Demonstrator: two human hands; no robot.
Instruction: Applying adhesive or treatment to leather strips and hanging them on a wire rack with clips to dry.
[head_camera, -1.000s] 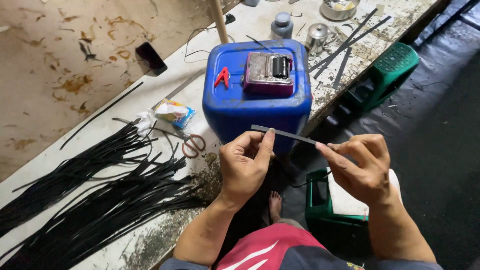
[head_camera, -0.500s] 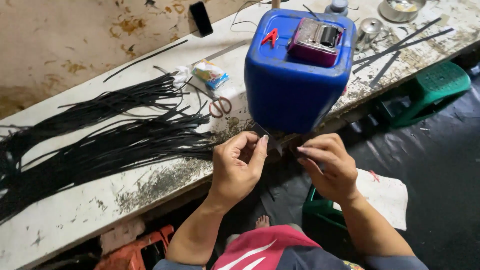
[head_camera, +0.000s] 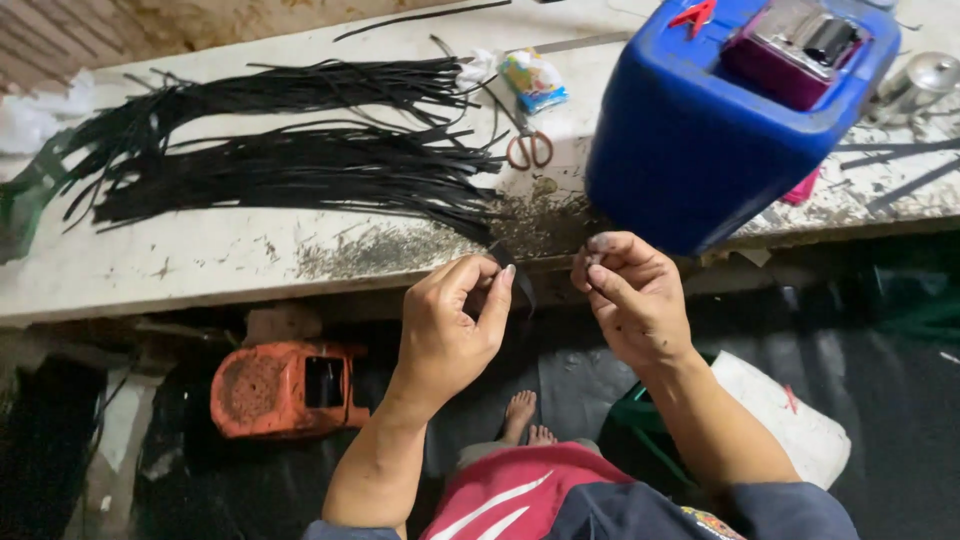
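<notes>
Left hand (head_camera: 450, 325) pinches a black strip (head_camera: 518, 278) at the surface's (head_camera: 200, 260) front edge. Strip's short visible length hangs downward, nearer left. Right hand (head_camera: 630, 300) fingertips pressed together just beside; contents indiscernible.

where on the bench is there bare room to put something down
Bare: the front strip of the bench, between the black strips and the near edge, left of the left hand. Crowded: around the scissors and blue jerrycan, and right of it.

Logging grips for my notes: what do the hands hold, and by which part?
The left hand pinches a thin black strip near its end; the right hand's grip cannot be told.
</notes>
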